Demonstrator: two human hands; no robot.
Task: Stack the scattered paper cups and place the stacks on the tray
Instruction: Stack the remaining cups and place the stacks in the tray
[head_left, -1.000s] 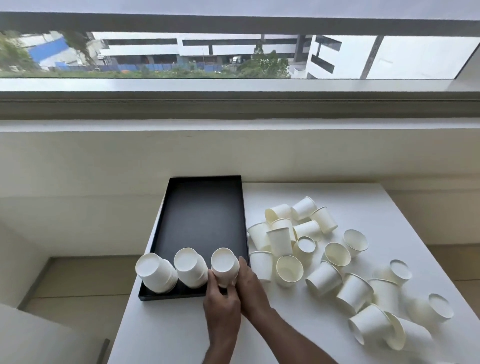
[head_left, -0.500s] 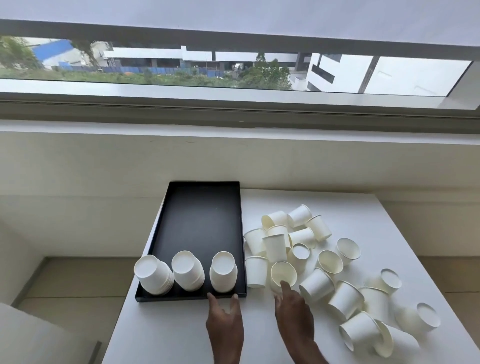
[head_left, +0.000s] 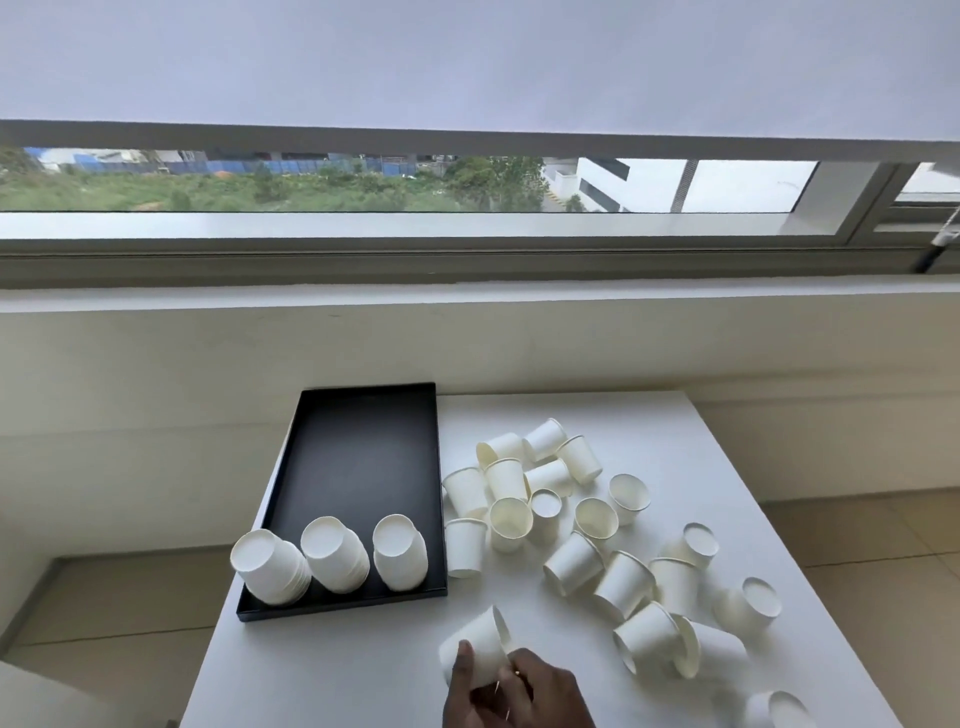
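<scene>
The right hand (head_left: 519, 691) sits at the table's near edge, thumb and fingers curled round a single paper cup (head_left: 475, 649), which is tipped on its side just above the white table (head_left: 332, 675). The left hand is out of view. Just beyond the held cup, along the table's left edge, lies the black tray (head_left: 363, 452). Three stacks of upturned cups (head_left: 335, 553) stand in a row against its near rim (the leftmost leans out over the tray's near-left corner). The loose cups (head_left: 571, 564), some upright, some inverted, some toppled, spread from beside the tray's right rim toward the table's near-right corner.
</scene>
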